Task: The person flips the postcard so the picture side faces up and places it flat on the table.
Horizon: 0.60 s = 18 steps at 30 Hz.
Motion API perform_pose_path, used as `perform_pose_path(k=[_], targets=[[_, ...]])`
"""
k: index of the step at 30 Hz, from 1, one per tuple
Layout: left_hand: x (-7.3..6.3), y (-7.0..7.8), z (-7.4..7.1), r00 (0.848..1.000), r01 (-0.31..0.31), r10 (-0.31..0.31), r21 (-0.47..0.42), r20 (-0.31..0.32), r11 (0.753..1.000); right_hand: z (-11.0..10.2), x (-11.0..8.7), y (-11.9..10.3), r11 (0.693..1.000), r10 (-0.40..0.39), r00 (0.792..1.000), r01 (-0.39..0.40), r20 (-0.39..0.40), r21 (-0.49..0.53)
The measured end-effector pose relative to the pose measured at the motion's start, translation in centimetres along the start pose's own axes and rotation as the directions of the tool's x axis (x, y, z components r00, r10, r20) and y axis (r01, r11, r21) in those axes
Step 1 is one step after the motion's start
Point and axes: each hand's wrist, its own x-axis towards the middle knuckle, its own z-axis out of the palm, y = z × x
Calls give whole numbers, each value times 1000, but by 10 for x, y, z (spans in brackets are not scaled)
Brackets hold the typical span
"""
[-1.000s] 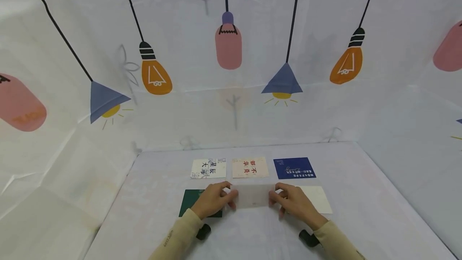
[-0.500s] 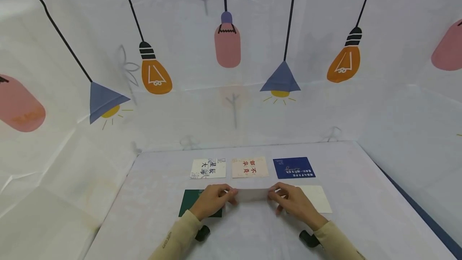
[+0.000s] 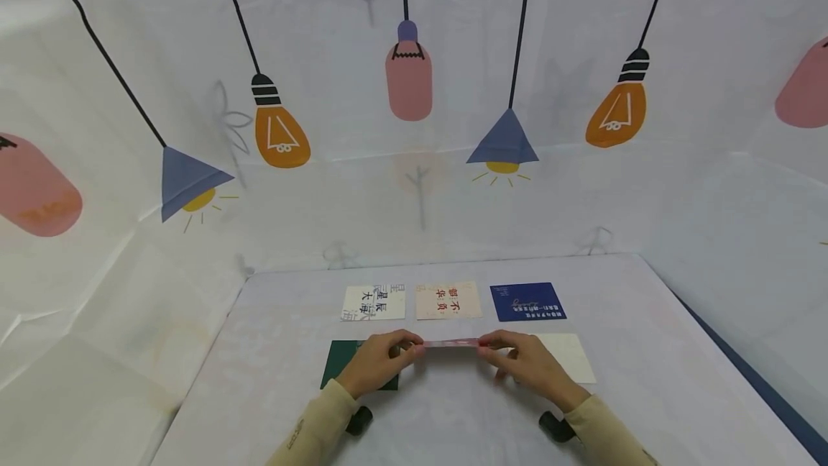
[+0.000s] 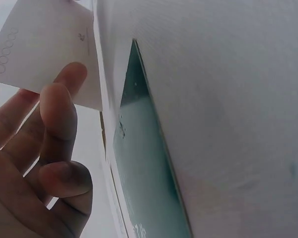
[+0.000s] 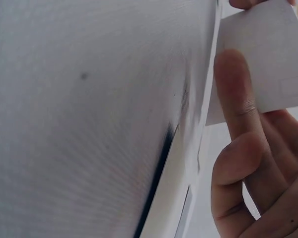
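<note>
Between both hands, a postcard (image 3: 451,343) is held above the table, seen almost edge-on in the head view, with some pink showing. My left hand (image 3: 380,363) pinches its left end and my right hand (image 3: 532,365) its right end. In the left wrist view the pale back of the postcard (image 4: 44,44) has a row of small circles; in the right wrist view the postcard (image 5: 268,54) bears a faint printed box. Partly covered by the left hand is a dark green card (image 3: 339,362). A cream card (image 3: 572,357) lies partly behind the right hand.
Farther back on the white-covered table (image 3: 272,365) lie a white card with black characters (image 3: 373,303), a pale card with red characters (image 3: 448,300) and a blue card (image 3: 528,301). Dark cylindrical objects (image 3: 556,426) show beside both sleeves. Printed white sheeting (image 3: 336,214) rises behind.
The postcard has tilted between the hands: its whitish side faced the head camera, then narrowed, and now it appears nearly edge-on with pink showing. Both hands stay in almost the same place.
</note>
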Motion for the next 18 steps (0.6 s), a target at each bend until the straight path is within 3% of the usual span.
perform_pose_path(k=[10,18], targets=[[-6,0,-2,1000,-13,12,76,16,997,-6,-3,-2,997,3,997,2,72,-78],[-6,1,-4,996,-46,37,111,86,993,-7,-3,-2,984,-34,996,48,88,-170]])
